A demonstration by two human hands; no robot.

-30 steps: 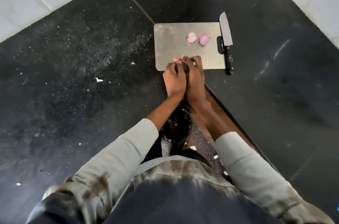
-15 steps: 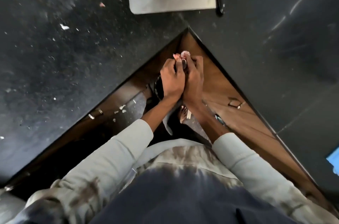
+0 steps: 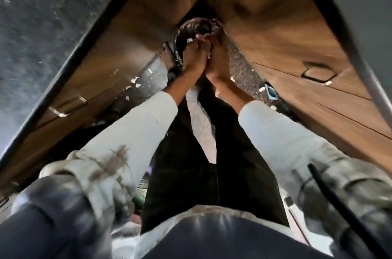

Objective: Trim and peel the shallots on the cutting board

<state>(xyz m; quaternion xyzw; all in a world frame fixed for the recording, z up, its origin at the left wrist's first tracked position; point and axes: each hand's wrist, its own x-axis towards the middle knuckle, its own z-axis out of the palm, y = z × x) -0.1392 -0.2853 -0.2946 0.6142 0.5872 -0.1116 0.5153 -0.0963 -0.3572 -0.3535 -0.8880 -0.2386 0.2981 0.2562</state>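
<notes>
Nearest the camera: dark navy garment front w/ a pale, stained hem, and two light grey sleeves (image 3: 135,131) reaching fwd. A thin black cord (image 3: 343,201) crosses the right sleeve. Between the sleeves, black trousers (image 3: 203,174) run down toward a speckled grey floor (image 3: 199,114) dotted w/ pale papery scraps (image 3: 133,79) on both sides of the legs. A small blue object (image 3: 272,94) lies on the floor by the right-hand cabinet; can't tell what it is.

Further out, left hand (image 3: 194,58) and right hand (image 3: 218,59) are pressed together side by side, fingers curled round a small pinkish shallot (image 3: 203,43) pinched at the fingertips. Blur hides most of it; only a pale pink bit shows. Exact grip of each finger can't be told.

Just beyond and under the fingertips: round bin lined w/ a crinkled black plastic bag (image 3: 198,26), standing on the floor in the corner where two brown wooden cabinet fronts (image 3: 275,32) meet. Hands are over its near rim. Inside looks dark; contents can't be made out. One pale scrap sits at the rim on the left.

Far left, above the cabinets: black speckled stone surface (image 3: 31,21), edge running diagonally.
</notes>
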